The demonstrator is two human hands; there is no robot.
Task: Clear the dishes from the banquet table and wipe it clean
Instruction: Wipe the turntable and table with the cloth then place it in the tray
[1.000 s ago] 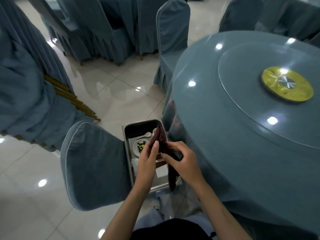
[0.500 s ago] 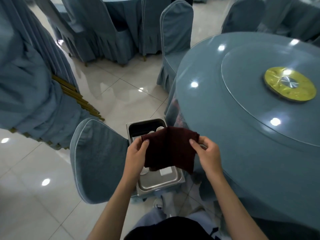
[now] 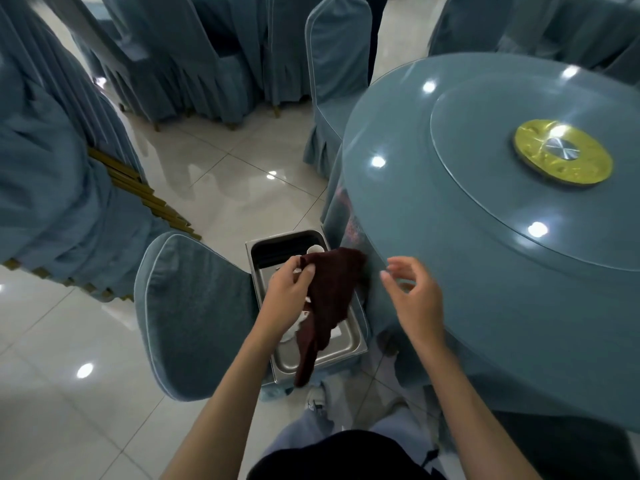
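Observation:
My left hand (image 3: 289, 289) pinches a dark maroon cloth (image 3: 329, 303) by its top corner, and the cloth hangs down over a steel pan (image 3: 349, 344). The pan rests on a blue covered chair (image 3: 190, 317) and holds white dishes, mostly hidden by the cloth and hand. Just right of the cloth, my right hand (image 3: 414, 292) hovers at the edge of the round banquet table (image 3: 467, 271), fingers loosely curled, holding nothing. The table has a glass top and a glass turntable (image 3: 519, 202) with a gold hub (image 3: 562, 155).
Blue covered chairs (image 3: 337, 74) ring the table, one tucked at its far left edge. A stack of covered chairs with gold legs (image 3: 52, 174) stands at the left. Glossy white tile floor (image 3: 221, 188) lies between them.
Half a second ago both hands held the cloth spread open. My right hand has let go and moved right toward the table edge; the cloth now hangs from my left hand alone.

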